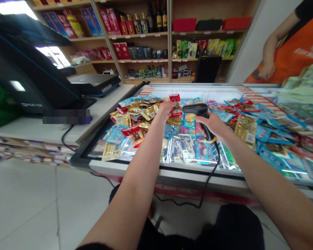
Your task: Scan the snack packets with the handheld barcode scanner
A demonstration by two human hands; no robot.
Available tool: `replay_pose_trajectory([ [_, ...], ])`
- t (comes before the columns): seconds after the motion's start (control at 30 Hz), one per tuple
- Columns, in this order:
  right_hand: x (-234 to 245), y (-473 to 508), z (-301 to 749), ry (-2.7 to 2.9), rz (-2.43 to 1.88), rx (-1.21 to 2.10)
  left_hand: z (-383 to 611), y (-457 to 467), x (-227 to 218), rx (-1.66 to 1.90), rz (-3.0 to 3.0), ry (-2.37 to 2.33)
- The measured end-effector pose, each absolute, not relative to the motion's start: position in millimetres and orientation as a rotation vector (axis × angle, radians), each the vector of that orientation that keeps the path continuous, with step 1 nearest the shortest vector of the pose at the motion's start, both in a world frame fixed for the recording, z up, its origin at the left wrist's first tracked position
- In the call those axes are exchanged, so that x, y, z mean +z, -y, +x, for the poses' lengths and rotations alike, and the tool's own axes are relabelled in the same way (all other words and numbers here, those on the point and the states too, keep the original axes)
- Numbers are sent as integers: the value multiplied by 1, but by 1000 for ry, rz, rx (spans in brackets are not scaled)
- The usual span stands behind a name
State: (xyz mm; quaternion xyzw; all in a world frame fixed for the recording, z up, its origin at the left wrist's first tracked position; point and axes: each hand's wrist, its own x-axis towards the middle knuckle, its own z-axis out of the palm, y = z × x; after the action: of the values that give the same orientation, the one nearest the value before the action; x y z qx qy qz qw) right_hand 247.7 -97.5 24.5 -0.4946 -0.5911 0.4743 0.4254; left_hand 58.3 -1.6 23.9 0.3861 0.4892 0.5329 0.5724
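Note:
My left hand is closed on a small red snack packet, held upright above a heap of packets. My right hand grips the handle of a black barcode scanner, whose head points left toward the red packet. The scanner's black cable hangs down over the front edge of the glass-topped freezer. Several gold, blue and red snack packets lie spread across the glass lid beneath both hands.
A black till screen and flat scanner unit stand on the white counter at left. Shelves of boxes and bottles line the back wall. A person in an orange apron stands at the far right.

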Motion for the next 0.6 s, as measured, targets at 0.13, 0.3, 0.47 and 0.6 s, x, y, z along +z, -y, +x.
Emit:
replay_pose_trajectory([
  [0.13, 28, 99, 250, 1455, -1260, 1232, 58, 2, 25, 1266, 906, -1140],
  [0.3, 31, 101, 253, 1578, -1327, 1235, 58, 4, 27, 1276, 889, -1158],
  [0.47, 34, 102, 252, 1557, -1341, 1245, 59, 4, 29, 1287, 865, -1153],
  [0.6, 34, 103, 252, 1582, -1360, 1238, 59, 2, 26, 1286, 871, -1163],
])
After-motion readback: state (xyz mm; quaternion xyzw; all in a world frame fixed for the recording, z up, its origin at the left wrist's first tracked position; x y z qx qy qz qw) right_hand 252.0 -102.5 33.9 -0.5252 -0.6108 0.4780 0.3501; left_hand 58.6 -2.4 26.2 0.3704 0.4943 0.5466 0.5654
